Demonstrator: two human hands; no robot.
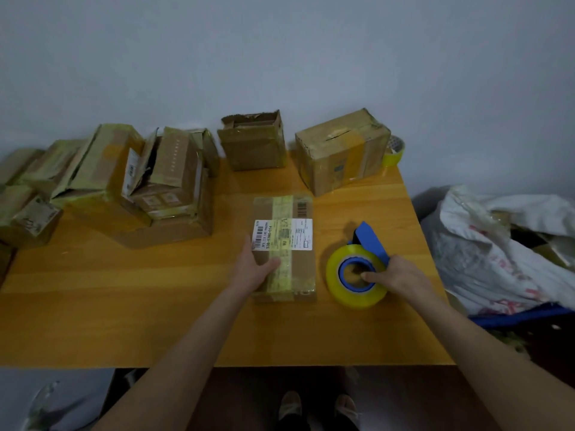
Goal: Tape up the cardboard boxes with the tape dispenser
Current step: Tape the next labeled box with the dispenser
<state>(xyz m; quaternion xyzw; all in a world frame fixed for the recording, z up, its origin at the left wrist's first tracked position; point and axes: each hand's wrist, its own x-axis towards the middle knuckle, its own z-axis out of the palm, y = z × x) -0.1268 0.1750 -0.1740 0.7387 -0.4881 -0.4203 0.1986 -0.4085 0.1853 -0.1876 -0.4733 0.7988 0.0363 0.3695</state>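
A flat cardboard box [297,269] with a white shipping label and a strip of yellowish tape down its top lies in the middle of the wooden table [155,306]. My left hand [253,269] rests on the box's left side, thumb on the tape strip. To the right of the box stands the blue tape dispenser [357,269] with its yellow roll. My right hand [399,275] grips it, fingers inside the blue core.
Taped boxes stand at the back: one with open flaps [253,141], a bigger one [342,150], a pile at the left [124,181]. A spare tape roll [395,152] sits at the back right corner. White sacks [504,250] lie beyond the table's right edge.
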